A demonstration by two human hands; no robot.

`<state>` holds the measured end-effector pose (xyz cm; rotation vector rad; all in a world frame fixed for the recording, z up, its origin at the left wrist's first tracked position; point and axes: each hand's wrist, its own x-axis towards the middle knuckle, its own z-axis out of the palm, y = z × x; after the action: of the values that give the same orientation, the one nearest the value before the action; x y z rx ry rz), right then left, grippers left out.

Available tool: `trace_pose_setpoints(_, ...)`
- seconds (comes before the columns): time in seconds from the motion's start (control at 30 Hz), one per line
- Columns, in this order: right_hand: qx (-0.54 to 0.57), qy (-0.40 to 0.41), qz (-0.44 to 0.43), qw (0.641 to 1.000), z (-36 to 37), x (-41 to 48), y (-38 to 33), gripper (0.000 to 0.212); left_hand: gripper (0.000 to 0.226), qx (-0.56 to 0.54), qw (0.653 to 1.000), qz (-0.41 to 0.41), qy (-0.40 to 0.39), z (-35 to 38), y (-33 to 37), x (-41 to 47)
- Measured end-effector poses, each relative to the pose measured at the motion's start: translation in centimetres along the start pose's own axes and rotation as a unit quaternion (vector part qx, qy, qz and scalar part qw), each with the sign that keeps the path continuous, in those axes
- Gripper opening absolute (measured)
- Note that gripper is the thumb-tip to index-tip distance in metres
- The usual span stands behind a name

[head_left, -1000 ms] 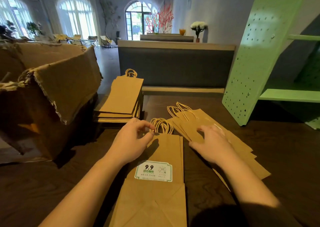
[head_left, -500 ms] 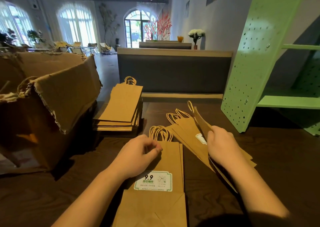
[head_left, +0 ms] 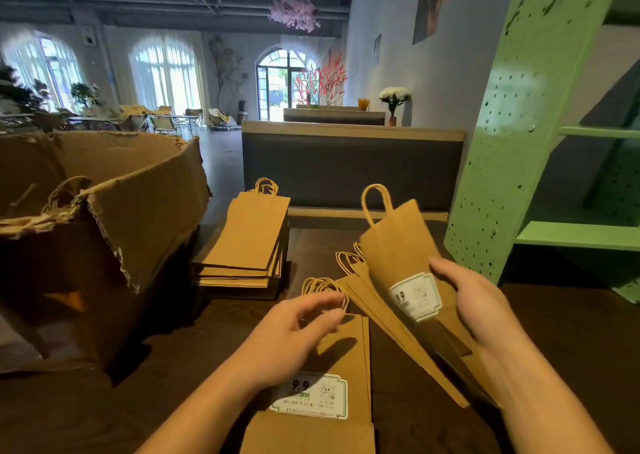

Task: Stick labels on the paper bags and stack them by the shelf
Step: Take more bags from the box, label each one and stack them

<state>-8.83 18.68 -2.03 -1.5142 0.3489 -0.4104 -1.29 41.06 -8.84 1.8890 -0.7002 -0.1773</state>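
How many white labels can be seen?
2. One label on the flat bag by the left hand; another label on the raised bag in the right hand. Others may be hidden.

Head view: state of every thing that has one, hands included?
raised bag: labelled, tilted up off the fanned pile.
fanned pile: flat on the table, spread out.
right hand: grips the raised bag by its edge.
front bag: flat, labelled.
left hand: fingers curled at the front bag's handles; grip unclear.
back stack: flat, top bag shows no label.
box: open, flap torn.
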Motion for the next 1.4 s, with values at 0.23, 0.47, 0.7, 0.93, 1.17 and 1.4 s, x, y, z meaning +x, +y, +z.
trace_pose_setpoints(0.23, -0.241, -0.263, -0.153, 0.922, 4.5, -2.3, 2.9, 0.028, 0.048, -0.488, 0.859, -0.152, -0.033, 1.1, 2.2, -0.2)
trace_pose_setpoints(0.47, -0.272, -0.106, -0.206, 0.934, 3.3, -0.6, 3.5, 0.02, 0.027, -0.485, 0.842, -0.183, 0.146, -0.3, 1.2, 0.7)
trace_pose_setpoints(0.7, 0.019, -0.197, 0.076, 0.977, 3.3, -0.3, 3.1, 0.046, 0.034, -0.474, 0.845, -0.208, 0.133, -2.7, 1.0, 0.2)
trace_pose_setpoints(0.93, -0.023, -0.097, 0.043, 0.994, 2.7, 0.1, 2.6, 0.05, 0.045, -0.345, 0.914, -0.176, 0.119, -2.5, 0.5, 0.4)
trace_pose_setpoints(1.17, 0.031, -0.063, 0.131, 0.989, 2.0, 0.5, 2.0, 0.042, 0.06, 0.157, 0.98, -0.006, -0.12, -3.0, -2.1, 0.3)
trace_pose_setpoints(1.4, -0.024, -0.298, 0.17, 0.939, 2.6, -0.9, 2.0, 0.076, 0.079, 0.303, 0.946, -0.094, -0.059, -3.2, -3.2, 0.6)
